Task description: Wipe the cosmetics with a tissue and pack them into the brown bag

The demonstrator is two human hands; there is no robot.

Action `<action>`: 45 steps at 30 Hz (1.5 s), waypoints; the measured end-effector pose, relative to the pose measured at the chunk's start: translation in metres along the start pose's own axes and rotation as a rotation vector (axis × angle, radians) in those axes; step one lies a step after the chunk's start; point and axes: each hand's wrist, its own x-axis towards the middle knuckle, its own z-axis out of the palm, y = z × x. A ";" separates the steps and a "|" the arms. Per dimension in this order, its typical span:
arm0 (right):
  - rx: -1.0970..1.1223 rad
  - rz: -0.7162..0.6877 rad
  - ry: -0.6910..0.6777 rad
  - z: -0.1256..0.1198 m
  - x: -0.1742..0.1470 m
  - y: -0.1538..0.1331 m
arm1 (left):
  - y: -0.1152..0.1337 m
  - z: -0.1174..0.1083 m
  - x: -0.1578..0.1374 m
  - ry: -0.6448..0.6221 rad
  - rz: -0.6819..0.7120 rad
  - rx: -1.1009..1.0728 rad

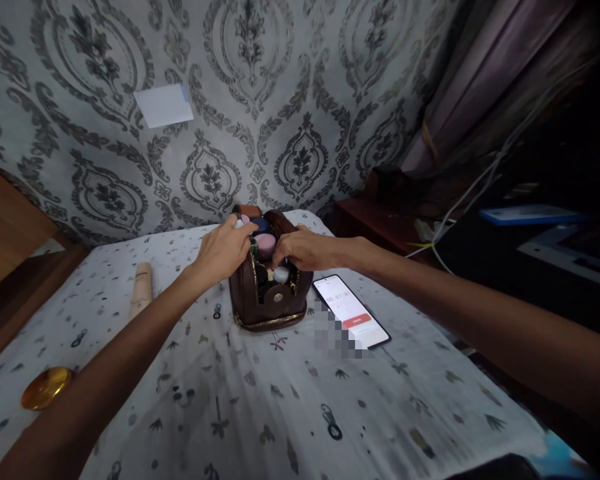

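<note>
A brown leather pouch (pixel 260 303) with a gold zipper stands open on the patterned white cloth (pixel 260 407), packed with small jars and pink and blue round items. My left hand (pixel 225 248) rests on the pouch's left rim, fingers curled over the opening. My right hand (pixel 300 248) grips the right rim, fingertips by a small white-lidded jar (pixel 281 274) inside. Whether either hand pinches an item is hidden by the fingers.
A phone (pixel 351 309) with a lit timer screen lies right of the pouch. A pale cylinder (pixel 141 288) lies to the left, a gold round lid (pixel 46 387) at the near left. Cables and a dark shelf stand at right, wallpapered wall behind.
</note>
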 end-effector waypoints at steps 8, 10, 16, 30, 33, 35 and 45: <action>-0.038 -0.021 0.083 0.009 -0.002 0.003 | -0.026 0.003 -0.012 0.184 0.002 -0.276; -0.039 0.003 0.139 0.013 -0.003 0.003 | -0.038 0.000 -0.027 0.245 0.022 -0.378; 0.027 0.048 0.428 0.036 -0.008 -0.004 | -0.068 -0.005 -0.106 0.215 -0.133 -0.482; 0.193 -0.088 1.166 0.097 -0.022 -0.085 | -0.201 0.014 -0.259 0.357 -0.714 -0.318; 0.258 -0.220 1.121 0.103 -0.012 -0.119 | -0.210 0.022 -0.274 0.364 -0.764 -0.288; 0.339 -0.294 1.057 0.109 -0.002 -0.139 | -0.211 0.031 -0.279 0.344 -0.749 -0.250; 0.690 -0.341 0.765 0.136 0.042 -0.192 | -0.185 0.036 -0.291 -0.055 -0.707 0.053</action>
